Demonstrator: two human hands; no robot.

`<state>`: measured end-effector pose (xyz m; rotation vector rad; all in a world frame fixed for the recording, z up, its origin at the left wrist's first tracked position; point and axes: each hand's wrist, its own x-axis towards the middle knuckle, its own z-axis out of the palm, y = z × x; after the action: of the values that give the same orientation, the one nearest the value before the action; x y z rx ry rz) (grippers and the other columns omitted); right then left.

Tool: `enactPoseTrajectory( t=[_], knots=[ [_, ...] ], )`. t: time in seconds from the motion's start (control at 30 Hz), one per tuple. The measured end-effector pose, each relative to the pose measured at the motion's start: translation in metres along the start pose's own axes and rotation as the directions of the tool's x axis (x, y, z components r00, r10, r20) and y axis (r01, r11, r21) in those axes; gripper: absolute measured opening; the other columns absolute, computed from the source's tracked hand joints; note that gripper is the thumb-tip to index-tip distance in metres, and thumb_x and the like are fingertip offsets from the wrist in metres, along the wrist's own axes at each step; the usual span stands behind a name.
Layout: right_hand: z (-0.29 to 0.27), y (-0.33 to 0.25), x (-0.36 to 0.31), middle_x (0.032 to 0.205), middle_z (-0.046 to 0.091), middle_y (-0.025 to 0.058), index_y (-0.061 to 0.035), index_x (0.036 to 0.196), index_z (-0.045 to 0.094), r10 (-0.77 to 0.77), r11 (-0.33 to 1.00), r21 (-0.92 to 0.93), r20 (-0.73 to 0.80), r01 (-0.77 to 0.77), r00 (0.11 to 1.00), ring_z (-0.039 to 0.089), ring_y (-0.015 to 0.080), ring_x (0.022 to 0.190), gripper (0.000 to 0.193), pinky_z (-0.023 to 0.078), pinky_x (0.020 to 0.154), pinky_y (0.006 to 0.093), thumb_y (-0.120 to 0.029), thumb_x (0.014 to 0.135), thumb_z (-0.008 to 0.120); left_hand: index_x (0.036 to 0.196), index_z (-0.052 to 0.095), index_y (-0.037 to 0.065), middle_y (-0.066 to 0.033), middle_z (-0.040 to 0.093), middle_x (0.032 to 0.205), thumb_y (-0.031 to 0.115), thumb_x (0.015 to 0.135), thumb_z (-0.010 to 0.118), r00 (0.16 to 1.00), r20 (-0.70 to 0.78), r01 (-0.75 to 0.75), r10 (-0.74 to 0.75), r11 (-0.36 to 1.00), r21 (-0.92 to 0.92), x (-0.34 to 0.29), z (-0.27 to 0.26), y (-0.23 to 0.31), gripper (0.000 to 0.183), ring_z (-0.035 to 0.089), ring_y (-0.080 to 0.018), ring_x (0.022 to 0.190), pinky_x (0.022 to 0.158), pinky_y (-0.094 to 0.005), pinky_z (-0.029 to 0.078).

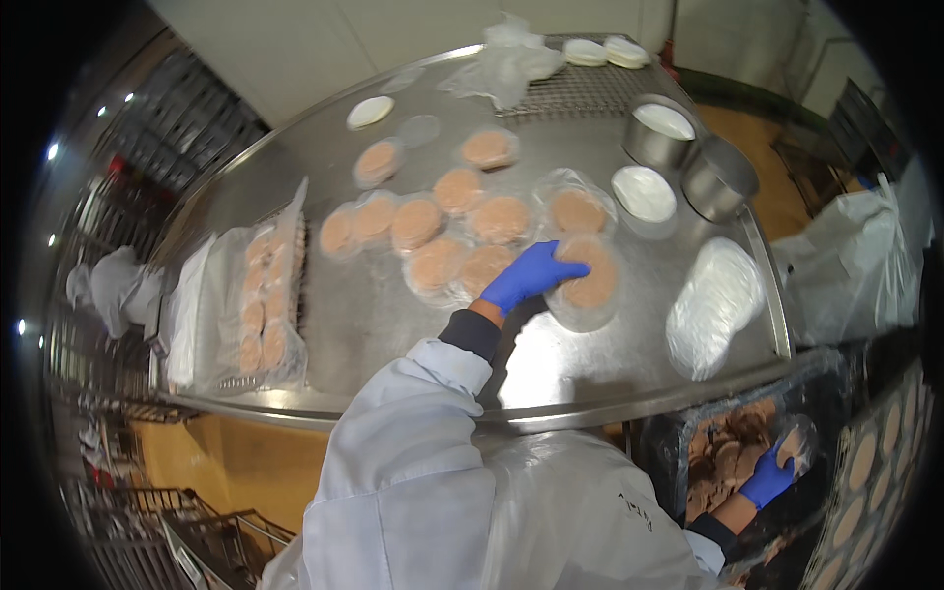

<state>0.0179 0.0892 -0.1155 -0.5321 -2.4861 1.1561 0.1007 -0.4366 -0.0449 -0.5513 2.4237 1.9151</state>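
Observation:
Round pinkish patties lie in short stacks across the steel table. My left hand [536, 277], in a blue glove, is closed at the left edge of a patty stack [596, 285] on clear film, its thumb over the top. The other fingers are partly hidden. Low on the right, my blue-gloved right hand [769, 480] grips a patty [793, 444] with clear film around it. It holds this patty over a dark, film-lined bin [678, 472] containing many loose patties [726, 454]. Behind the left hand lies another patty stack [576, 210] on film.
A tray of patties [264, 295] stands at the table's left. Two metal cylinders [721, 179] and white disc stacks [644, 194] sit at the right. Crumpled plastic [506, 64] lies on a wire rack [580, 93] at the back. A patty-filled rack [865, 482] stands beside the bin.

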Motion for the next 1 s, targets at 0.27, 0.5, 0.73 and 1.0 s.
enactPoseTrajectory(
  t=[0.27,0.5,0.73,1.0],
  knots=[
    [-0.033,-0.067,-0.021,0.139,0.025,0.0135,0.0057,0.132,0.021,0.026,-0.257,0.905,0.356,-0.338,0.934,0.024,0.0248,0.128,0.057,0.017,0.108,0.036,-0.021,0.086,0.042,0.116,0.049,0.003,-0.0099,0.054,0.103,0.015,0.072,0.068,0.865,-0.052,-0.497,0.5,0.866,0.058,0.035,0.113,0.052,0.049,0.055,-0.0161,0.086,0.075,-0.0283,0.047],
    [-0.134,-0.065,-0.026,0.128,0.039,0.0152,-0.0044,0.123,0.037,0.172,-0.237,0.961,-0.101,0.141,0.98,0.038,0.0323,0.115,0.053,0.033,0.096,0.0481,-0.035,0.081,0.051,0.113,0.049,0.004,-0.0066,0.055,0.101,0.015,0.082,0.059,0.441,0.768,0.238,0.465,0.764,-0.599,0.01,0.374,0.136,0.034,0.055,-0.0151,0.089,0.079,-0.0294,0.047],
    [-0.14,-0.016,-0.007,0.13,0.035,0.0198,0.002,0.126,0.031,0.289,-0.329,0.937,-0.015,0.114,0.957,0.036,0.0341,0.119,0.046,0.029,0.1,0.0501,-0.012,0.084,0.044,0.115,0.044,-0.003,-0.0111,0.053,0.109,0.014,0.085,0.053,0.499,0.814,0.562,0.298,0.604,-0.565,-0.026,0.441,0.143,0.035,0.055,-0.0231,0.097,0.083,-0.0323,0.048],
    [-0.079,-0.077,-0.08,0.131,0.036,0.0184,-0.0005,0.127,0.033,0.185,-0.306,0.933,0.251,-0.187,0.95,0.037,0.0319,0.119,0.049,0.029,0.101,0.0477,-0.03,0.089,0.042,0.11,0.052,-0.002,-0.0095,0.058,0.101,0.014,0.082,0.059,0.534,0.724,-0.218,0.435,0.899,-0.379,-0.021,0.372,0.138,0.034,0.056,-0.0144,0.087,0.076,-0.0254,0.046]
  ],
)
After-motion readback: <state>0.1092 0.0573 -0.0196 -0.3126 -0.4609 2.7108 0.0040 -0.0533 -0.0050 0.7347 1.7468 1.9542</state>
